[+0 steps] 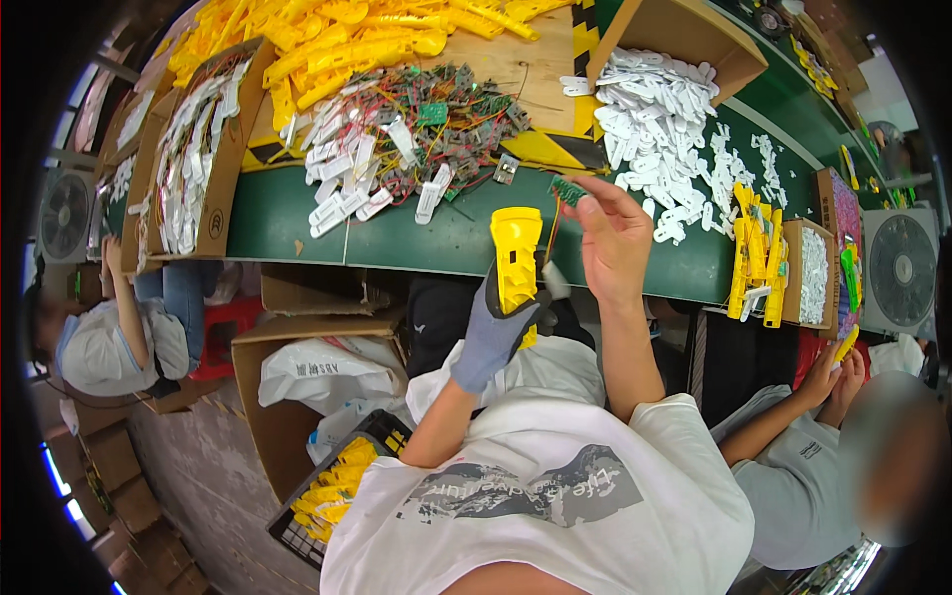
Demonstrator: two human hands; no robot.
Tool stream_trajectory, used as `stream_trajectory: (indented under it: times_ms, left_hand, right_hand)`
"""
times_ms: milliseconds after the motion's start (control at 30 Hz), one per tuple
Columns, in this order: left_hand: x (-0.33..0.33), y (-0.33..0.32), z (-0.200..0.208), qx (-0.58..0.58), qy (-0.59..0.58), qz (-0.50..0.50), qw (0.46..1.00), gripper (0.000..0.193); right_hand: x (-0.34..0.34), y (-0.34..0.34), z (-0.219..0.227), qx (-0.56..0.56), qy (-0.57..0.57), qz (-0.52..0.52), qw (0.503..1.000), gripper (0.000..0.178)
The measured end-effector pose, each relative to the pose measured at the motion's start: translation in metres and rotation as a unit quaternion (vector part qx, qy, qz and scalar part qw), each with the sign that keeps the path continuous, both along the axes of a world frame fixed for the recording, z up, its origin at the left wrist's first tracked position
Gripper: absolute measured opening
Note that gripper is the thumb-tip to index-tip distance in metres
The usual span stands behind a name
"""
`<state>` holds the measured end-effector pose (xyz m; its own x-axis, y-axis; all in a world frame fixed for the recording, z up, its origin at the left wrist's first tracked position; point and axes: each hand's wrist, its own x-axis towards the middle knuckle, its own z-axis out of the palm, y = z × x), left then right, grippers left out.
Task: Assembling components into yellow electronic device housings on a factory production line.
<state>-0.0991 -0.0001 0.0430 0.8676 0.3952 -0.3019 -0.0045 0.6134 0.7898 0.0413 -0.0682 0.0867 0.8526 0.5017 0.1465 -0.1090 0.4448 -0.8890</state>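
My left hand (484, 342), in a grey-blue and black glove, is wrapped round a yellow plastic shell (516, 260). The shell stands nearly upright before my chest, its hollow side with small openings in view. Just right of it, my bare right hand (615, 243) is raised at the table edge. Its thumb and fingers pinch a small green circuit board (567, 191). Thin wires run down from the board past the shell toward a white plastic piece (556, 282) that hangs beside it. Beyond both hands lies a heap of wired circuit boards (446, 124) with white plastic pieces.
Yellow shells (357, 45) are piled at the back of the green table (397, 241). White parts (650, 119) spill from a carton at the right. Another carton (233, 149) of wired pieces stands left. A black crate (288, 521) sits low at left. Co-workers sit at both sides.
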Motion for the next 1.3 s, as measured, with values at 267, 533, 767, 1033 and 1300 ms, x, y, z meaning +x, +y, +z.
stream_trajectory:
  times_ms: [267, 533, 767, 1033, 1300]
  left_hand:
    - [0.005, 0.042, 0.053, 0.024, -0.053, 0.144, 0.988, 0.049]
    - [0.021, 0.044, 0.043, 0.162, 0.007, 0.152, 0.975, 0.035]
    - [0.023, 0.038, 0.034, 0.204, 0.005, 0.187, 0.961, 0.033]
    - [0.021, 0.045, 0.026, 0.196, 0.001, 0.128, 0.972, 0.036]
    - [0.009, 0.075, 0.050, 0.081, 0.019, -0.088, 0.993, 0.042]
  right_hand:
    - [-0.006, -0.004, -0.003, -0.034, -0.022, 0.106, 0.994, 0.026]
    - [-0.012, -0.001, 0.002, -0.126, -0.173, 0.102, 0.972, 0.027]
    - [-0.009, -0.005, 0.003, -0.171, -0.298, 0.104, 0.933, 0.025]
    - [-0.006, -0.009, 0.003, -0.201, -0.408, 0.077, 0.887, 0.023]
    - [-0.004, -0.016, 0.010, -0.214, -0.478, 0.106, 0.845, 0.021]
